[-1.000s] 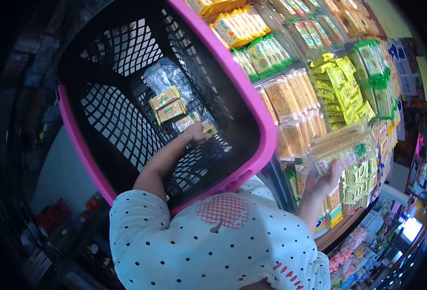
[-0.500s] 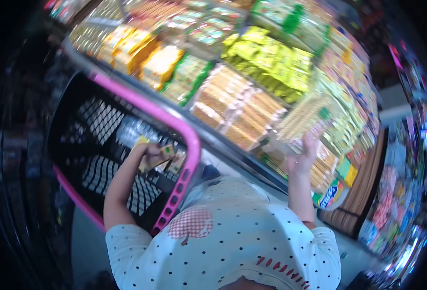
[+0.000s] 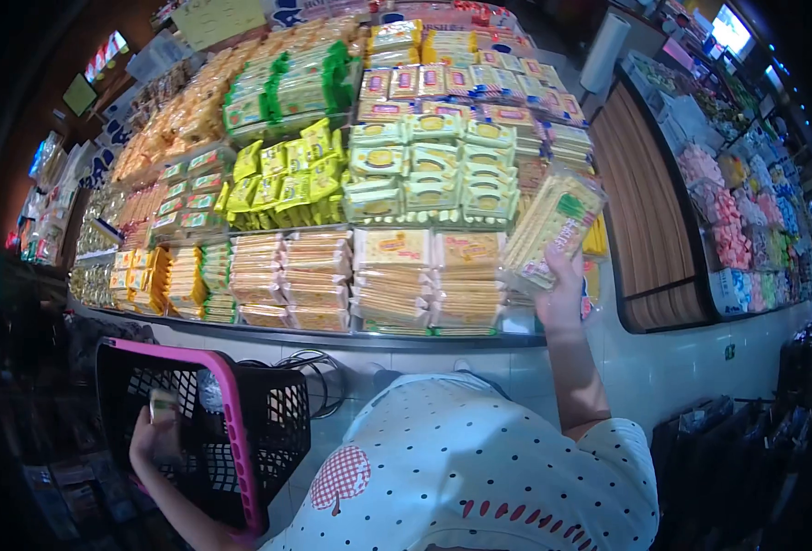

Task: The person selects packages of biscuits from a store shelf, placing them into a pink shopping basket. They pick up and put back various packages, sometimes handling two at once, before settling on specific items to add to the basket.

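My right hand (image 3: 562,286) grips the lower end of a clear pack of long crackers (image 3: 558,230) with green and pink print. The pack is tilted in front of the display's right end. My left hand (image 3: 153,443), smeared by motion, is closed around a small pale pack (image 3: 162,406) whose kind I cannot make out. That hand is at the black shopping basket (image 3: 282,413) with a pink rim, on the left. A clear plastic-wrapped item (image 3: 210,393) lies inside the basket.
A wide display holds stacked cracker packs (image 3: 392,285), yellow snack bags (image 3: 282,179) and pale green packs (image 3: 434,165). Right of it stands a wood-slatted counter side (image 3: 649,202), then a stand of pink and blue packs (image 3: 732,225). Coiled cable (image 3: 319,367) lies on the floor.
The view has swung round and levelled on the display. My right hand still has the cracker pack, now seen more plainly. My left hand has shifted toward the basket's left side.
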`<state>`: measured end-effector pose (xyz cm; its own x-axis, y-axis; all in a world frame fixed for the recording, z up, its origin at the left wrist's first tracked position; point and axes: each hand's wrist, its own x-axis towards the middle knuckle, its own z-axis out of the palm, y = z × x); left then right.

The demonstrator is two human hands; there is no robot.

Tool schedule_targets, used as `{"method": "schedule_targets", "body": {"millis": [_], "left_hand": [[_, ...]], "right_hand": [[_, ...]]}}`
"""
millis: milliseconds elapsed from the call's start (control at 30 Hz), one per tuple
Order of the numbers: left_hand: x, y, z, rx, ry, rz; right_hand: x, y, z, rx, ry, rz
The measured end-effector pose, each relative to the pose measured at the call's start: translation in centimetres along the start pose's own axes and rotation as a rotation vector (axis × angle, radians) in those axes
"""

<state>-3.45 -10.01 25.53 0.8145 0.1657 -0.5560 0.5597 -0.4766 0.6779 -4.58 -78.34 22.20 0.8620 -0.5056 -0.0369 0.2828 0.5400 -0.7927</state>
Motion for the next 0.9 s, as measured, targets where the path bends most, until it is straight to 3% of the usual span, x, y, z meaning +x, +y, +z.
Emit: {"method": "schedule_targets", "body": {"millis": [133,200,300,433,467,533,567,600,700,733,800,900], "left_hand": [[-9.0,2.9,1.3,-0.123,0.237,0.228],[-12.9,3.2,2.7,-0.299,0.264,0.263],[-16.2,4.8,7.1,-0.228,0.307,0.298],[-17.4,9.8,16.2,0.023,0.161,0.509],[-16.7,11.6,18.9,0.024,0.158,0.473],[-15.2,16.6,27.0,0.089,0.027,0.599],[-14.9,19.2,31.7,0.110,-0.088,0.637],[-13.9,21.3,34.6,0.213,-0.348,0.554],[-11.6,23.9,44.9,0.587,-0.478,0.827],[-11.7,25.3,48.4,0.725,-0.464,1.007],[-10.7,25.2,54.6,0.777,-0.484,1.224],[-6.6,23.0,63.0,0.768,-0.526,1.346]], "right_hand": [[0.0,-4.2,-7.6,-0.085,0.123,-0.111],[-0.3,-7.0,-9.5,-0.134,0.202,-0.160],[-1.0,-9.9,-13.3,-0.218,0.273,-0.187],[-1.2,-11.5,-17.8,-0.213,0.252,-0.225],[-1.1,-11.8,-18.3,-0.221,0.255,-0.219],[-0.7,-12.0,-19.2,-0.350,0.203,-0.197],[-0.3,-11.6,-20.2,-0.401,0.207,-0.210],[0.3,-11.3,-21.1,-0.408,0.211,-0.198],[1.5,-10.2,-23.5,-0.477,0.076,-0.133],[1.8,-9.8,-24.2,-0.498,0.056,-0.084],[2.3,-8.6,-25.4,-0.515,0.030,-0.023],[3.3,-6.3,-28.4,-0.458,-0.066,-0.023]]}}
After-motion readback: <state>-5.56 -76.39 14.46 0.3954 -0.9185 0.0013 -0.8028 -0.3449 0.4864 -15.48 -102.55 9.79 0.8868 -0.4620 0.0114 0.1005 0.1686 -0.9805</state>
